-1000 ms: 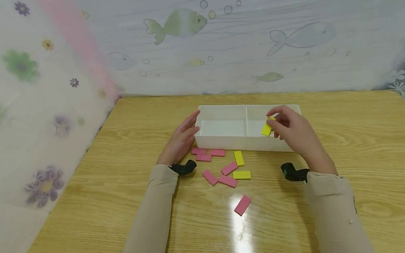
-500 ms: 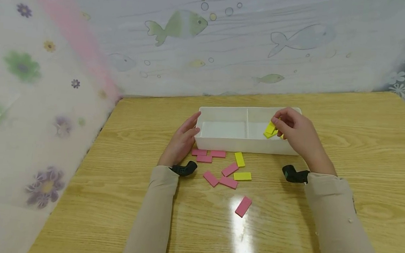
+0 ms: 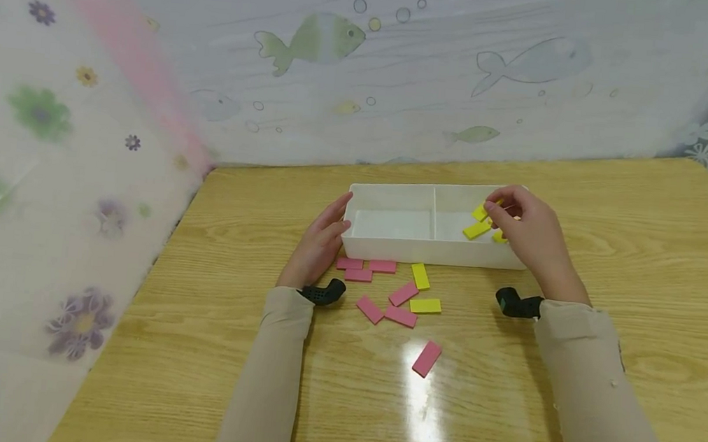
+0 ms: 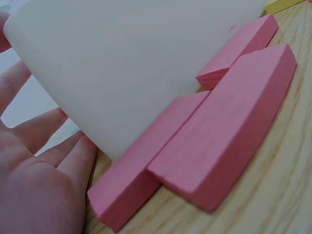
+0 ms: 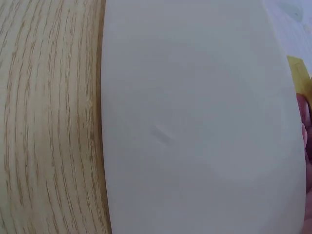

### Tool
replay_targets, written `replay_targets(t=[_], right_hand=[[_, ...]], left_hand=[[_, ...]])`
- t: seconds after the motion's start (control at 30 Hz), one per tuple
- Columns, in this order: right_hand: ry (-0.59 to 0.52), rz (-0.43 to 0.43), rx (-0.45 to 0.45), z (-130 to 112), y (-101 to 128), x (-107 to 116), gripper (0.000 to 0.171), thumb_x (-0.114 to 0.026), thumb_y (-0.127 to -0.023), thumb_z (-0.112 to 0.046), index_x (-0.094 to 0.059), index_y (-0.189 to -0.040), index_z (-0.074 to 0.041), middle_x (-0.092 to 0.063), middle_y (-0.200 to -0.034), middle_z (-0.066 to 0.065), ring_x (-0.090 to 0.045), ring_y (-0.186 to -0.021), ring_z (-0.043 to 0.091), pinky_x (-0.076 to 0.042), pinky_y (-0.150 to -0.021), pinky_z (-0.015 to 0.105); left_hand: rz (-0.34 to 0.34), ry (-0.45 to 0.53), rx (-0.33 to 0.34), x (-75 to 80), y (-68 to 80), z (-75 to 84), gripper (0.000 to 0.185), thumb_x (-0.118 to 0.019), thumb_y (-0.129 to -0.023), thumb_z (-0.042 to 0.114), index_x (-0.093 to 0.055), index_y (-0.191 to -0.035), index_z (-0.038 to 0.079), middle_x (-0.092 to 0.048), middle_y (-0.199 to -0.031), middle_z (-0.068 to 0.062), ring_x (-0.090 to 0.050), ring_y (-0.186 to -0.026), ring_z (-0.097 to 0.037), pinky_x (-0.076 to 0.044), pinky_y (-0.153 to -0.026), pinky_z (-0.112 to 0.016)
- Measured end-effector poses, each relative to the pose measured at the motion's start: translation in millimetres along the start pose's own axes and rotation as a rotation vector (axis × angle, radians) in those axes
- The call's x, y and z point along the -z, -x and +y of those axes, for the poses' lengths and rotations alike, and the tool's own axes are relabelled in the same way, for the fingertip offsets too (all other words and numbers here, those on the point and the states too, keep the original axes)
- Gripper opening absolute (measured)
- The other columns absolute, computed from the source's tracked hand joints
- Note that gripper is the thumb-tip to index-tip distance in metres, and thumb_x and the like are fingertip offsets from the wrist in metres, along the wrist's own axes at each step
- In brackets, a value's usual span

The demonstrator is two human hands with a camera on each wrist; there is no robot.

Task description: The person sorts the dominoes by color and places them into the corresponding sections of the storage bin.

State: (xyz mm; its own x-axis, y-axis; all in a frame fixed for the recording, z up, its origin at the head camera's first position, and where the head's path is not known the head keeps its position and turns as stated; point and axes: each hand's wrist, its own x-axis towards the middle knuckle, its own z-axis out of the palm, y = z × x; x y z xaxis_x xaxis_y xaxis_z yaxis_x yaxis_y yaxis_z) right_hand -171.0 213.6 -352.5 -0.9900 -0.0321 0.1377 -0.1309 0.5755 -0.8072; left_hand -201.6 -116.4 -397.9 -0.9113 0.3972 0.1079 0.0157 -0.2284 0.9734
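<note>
A white two-compartment box [image 3: 433,253] stands on the table. My left hand [image 3: 316,246] rests against its left end, fingers extended; the left wrist view shows the palm [image 4: 41,187] beside the box wall. Over the right compartment, my right hand [image 3: 532,236] pinches a yellow block [image 3: 480,212] between thumb and fingers. Below it in that compartment lies another yellow block [image 3: 476,229], with more yellow partly hidden by the hand. In the right wrist view the box wall [image 5: 195,112] covers most of the hand, and a bit of yellow block [image 5: 298,75] shows at the edge.
In front of the box lie several pink blocks [image 3: 401,316], three of them close to its left front wall. Two yellow blocks [image 3: 425,306] lie among them. A lone pink block [image 3: 427,359] is nearer to me. A patterned cloth [image 3: 404,78] hangs behind the table.
My right hand has shifted slightly right over the right compartment. A yellow block now lies on the compartment floor, apart from the pinched one. My left hand stays put.
</note>
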Motion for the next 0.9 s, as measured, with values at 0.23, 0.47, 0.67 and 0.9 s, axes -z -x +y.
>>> replay_targets(t=[0.23, 0.47, 0.67, 0.9], right_hand=[[0.042, -0.041, -0.008, -0.8, -1.5, -1.2, 0.039, -0.044, -0.089, -0.046, -0.052, -0.112, -0.016, -0.055, -0.103, 0.003, -0.053, -0.087, 0.02, -0.044, -0.066, 0.035], [0.089, -0.068, 0.016, -3.8, -2.3, -0.4, 0.038, -0.044, -0.091, -0.042, -0.053, -0.115, -0.014, -0.053, -0.108, 0.005, -0.049, -0.095, 0.022, -0.043, -0.068, 0.037], [0.137, -0.09, 0.044, -7.4, -3.3, -0.4, 0.038, -0.046, -0.091, -0.04, -0.054, -0.116, -0.012, -0.052, -0.112, 0.006, -0.049, -0.097, 0.025, -0.042, -0.073, 0.041], [0.113, -0.119, 0.025, -3.6, -1.1, -5.5, 0.039, -0.047, -0.091, -0.038, -0.051, -0.122, -0.015, -0.049, -0.116, 0.004, -0.048, -0.101, 0.024, -0.041, -0.074, 0.041]], left_hand=[[-0.007, -0.002, 0.004, -0.4, 0.0, 1.2, 0.054, -0.044, -0.094, 0.012, -0.021, -0.142, 0.009, -0.013, -0.148, -0.001, -0.009, -0.134, -0.025, -0.015, -0.105, -0.043], [-0.005, 0.004, 0.005, -0.6, -1.1, 3.0, 0.054, -0.044, -0.093, 0.013, -0.021, -0.142, 0.01, -0.012, -0.148, -0.005, -0.011, -0.134, -0.025, -0.015, -0.105, -0.044], [0.009, 0.008, 0.006, -1.5, -2.5, 4.8, 0.054, -0.046, -0.093, 0.012, -0.024, -0.142, 0.011, -0.013, -0.148, -0.006, -0.011, -0.134, -0.026, -0.015, -0.105, -0.044], [0.013, -0.017, 0.025, -0.1, 4.2, 3.0, 0.054, -0.046, -0.093, 0.015, -0.023, -0.142, 0.011, -0.016, -0.147, 0.003, -0.007, -0.135, -0.019, -0.014, -0.106, -0.041]])
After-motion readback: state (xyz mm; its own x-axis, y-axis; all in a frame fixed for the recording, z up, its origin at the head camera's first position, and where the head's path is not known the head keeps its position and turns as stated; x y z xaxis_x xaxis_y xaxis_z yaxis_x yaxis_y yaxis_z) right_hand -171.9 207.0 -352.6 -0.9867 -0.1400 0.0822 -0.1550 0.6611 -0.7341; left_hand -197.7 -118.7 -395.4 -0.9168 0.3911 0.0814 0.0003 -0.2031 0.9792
